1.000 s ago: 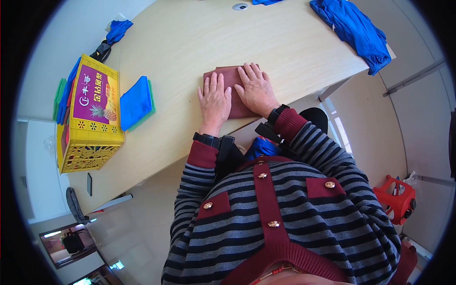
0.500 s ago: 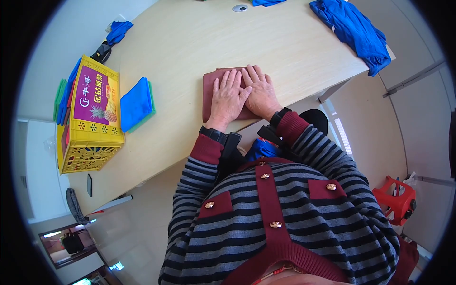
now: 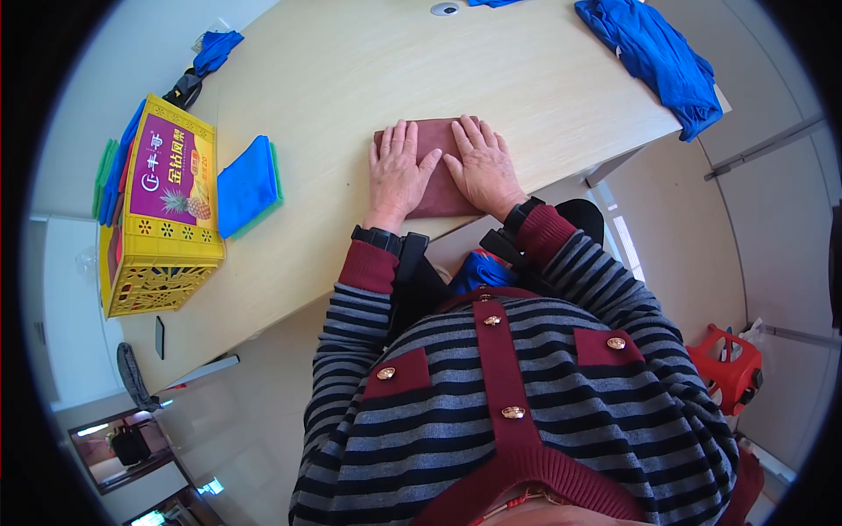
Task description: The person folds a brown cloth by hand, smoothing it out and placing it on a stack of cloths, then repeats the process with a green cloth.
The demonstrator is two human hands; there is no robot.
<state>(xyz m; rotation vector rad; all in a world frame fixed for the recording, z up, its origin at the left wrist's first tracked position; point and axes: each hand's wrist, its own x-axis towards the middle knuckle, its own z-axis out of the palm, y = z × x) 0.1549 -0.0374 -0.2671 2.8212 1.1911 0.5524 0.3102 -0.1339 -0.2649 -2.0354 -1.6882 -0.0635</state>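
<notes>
A folded brownish-red cloth (image 3: 438,167) lies flat on the light wood table (image 3: 324,114), close to its front edge. My left hand (image 3: 399,174) presses flat on the cloth's left side, fingers stretched out. On the right side rests my right hand (image 3: 484,168), palm down and fingers extended. A strip of the cloth shows between the two hands; the parts under my palms are hidden.
To the left stands a yellow plastic crate (image 3: 167,210) with cloths in it. Folded blue and green cloths (image 3: 247,186) lie beside it. A crumpled blue garment (image 3: 653,61) hangs over the far right table edge. A red stool (image 3: 730,368) is on the floor.
My hands have moved apart, the left one to the left and the right one slightly right. More of the cloth shows between them, and its top edge looks straighter.
</notes>
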